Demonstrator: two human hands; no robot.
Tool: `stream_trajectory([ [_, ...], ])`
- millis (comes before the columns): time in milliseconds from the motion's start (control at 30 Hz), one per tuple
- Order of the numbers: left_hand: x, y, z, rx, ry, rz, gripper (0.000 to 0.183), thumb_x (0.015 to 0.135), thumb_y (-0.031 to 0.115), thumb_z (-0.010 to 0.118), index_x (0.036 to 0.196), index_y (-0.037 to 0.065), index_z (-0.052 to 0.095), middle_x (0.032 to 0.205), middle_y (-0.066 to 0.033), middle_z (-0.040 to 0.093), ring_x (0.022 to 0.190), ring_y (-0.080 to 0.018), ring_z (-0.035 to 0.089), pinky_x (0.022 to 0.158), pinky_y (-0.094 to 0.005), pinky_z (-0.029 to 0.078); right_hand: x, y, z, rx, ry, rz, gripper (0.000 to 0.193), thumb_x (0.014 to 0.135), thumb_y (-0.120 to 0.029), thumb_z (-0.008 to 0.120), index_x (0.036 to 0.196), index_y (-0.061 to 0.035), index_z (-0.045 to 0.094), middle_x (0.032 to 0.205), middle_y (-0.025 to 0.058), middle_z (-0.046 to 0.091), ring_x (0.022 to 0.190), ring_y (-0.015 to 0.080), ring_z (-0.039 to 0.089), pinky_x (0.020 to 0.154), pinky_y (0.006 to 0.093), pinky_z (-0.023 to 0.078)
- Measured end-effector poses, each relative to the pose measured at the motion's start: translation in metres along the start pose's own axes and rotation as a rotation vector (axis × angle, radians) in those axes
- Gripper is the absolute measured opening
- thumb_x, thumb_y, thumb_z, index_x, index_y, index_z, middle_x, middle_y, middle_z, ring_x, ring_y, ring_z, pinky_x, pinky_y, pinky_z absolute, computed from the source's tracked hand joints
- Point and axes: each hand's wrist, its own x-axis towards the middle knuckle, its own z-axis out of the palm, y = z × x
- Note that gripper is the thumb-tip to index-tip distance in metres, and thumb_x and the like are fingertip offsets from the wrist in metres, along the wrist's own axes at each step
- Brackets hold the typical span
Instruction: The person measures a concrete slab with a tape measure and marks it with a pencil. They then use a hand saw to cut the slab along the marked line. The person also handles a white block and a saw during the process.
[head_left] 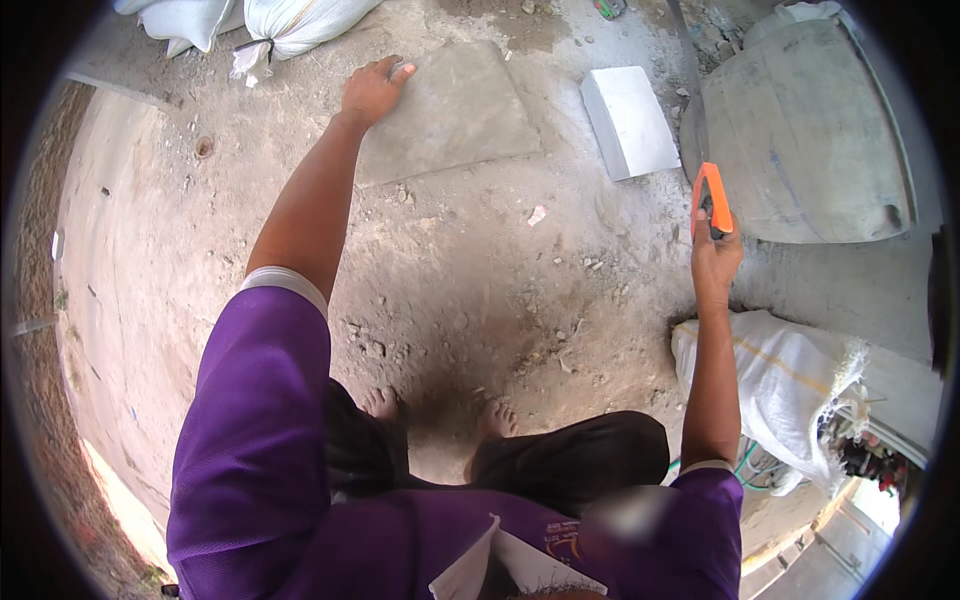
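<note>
My right hand [715, 262] is closed around the orange handle of a hand saw [712, 190]. Its long thin blade runs away from me toward the top of the view, past a white block [640, 130]. The block lies on the ground just left of the saw, apart from my hand. My left arm stretches far forward, with my left hand [374, 92] at the left edge of a flat grey square sheet or slab [455, 115]. Its thumb sticks out and its fingers look apart; whether they touch the slab I cannot tell.
A large grey barrel [800, 140] lies on its side at the right. Nearer me sits a white woven sack [765, 375] beside hoses. Full white sacks [300, 22] lie at the far left. Small rubble [375, 345] is scattered on the dusty ground before my bare feet.
</note>
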Motion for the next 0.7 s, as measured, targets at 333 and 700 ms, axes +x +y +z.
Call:
stream_trajectory([
  [333, 0.001, 0.027, -0.011, -0.005, 0.04, 0.103, 0.055, 0.092, 0.059, 0.052, 0.132, 0.023, 0.062, 0.131, -0.011, 0.063, 0.124, -0.0306, 0.056, 0.108, -0.0392, 0.039, -0.03, -0.176, 0.022, 0.441, -0.163, 0.061, 0.041, 0.096, -0.02, 0.068, 0.128, 0.0021, 0.056, 0.094, 0.0029, 0.063, 0.076, 0.0061, 0.055, 0.069, 0.0222, 0.047],
  [700, -0.004, 0.053, -0.008, -0.173, 0.036, -0.118, 0.059, 0.085, 0.069, 0.055, 0.116, 0.023, 0.073, 0.116, -0.0063, 0.071, 0.11, -0.023, 0.064, 0.109, -0.0384, 0.033, -0.177, -0.195, 0.104, 0.478, -0.269, 0.085, 0.048, 0.096, -0.024, 0.06, 0.135, 0.0033, 0.053, 0.108, 0.0117, 0.069, 0.097, 0.0148, 0.064, 0.086, 0.0289, 0.051],
])
